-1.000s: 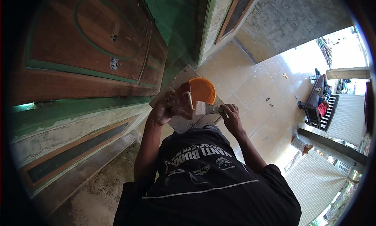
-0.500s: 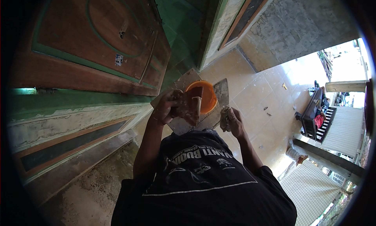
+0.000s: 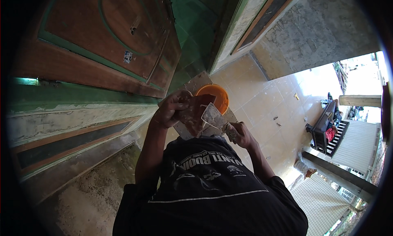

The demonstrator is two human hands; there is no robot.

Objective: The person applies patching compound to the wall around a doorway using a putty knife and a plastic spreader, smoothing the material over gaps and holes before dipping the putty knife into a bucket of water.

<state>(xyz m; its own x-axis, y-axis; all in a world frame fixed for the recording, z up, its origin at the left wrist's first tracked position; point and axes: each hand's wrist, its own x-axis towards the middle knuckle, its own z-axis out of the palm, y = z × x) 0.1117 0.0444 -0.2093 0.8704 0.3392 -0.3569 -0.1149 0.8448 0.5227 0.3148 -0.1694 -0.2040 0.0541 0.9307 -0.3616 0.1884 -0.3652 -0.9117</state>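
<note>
My left hand [image 3: 170, 110] is closed on the near-left edge of a flat reddish-brown piece of board [image 3: 194, 109], smeared with pale putty and held tilted. My right hand [image 3: 244, 137] is wrapped round the putty-caked handle of a putty knife [image 3: 214, 116]. Its wide grey blade points left and lies over the right side of the board, with a whitish rim along its edge. Whether blade and board touch, I cannot tell. Below and beyond both tools stands an orange bucket [image 3: 221, 97], partly covered by the board; its contents are hard to make out.
Under the bucket is a dusty brown slab [image 3: 200, 79] on cream floor tiles [image 3: 262, 99]. A brown wooden door [image 3: 102, 43] with green trim stands at the left. To the right is a dark slatted bench [image 3: 327, 129] with cloths on it. A small yellow object [image 3: 296, 96] lies on the floor.
My right hand has turned the putty knife, so its blade swung from pointing away, right of the bucket, to the left over the board. The left hand still grips the board, shifted slightly.
</note>
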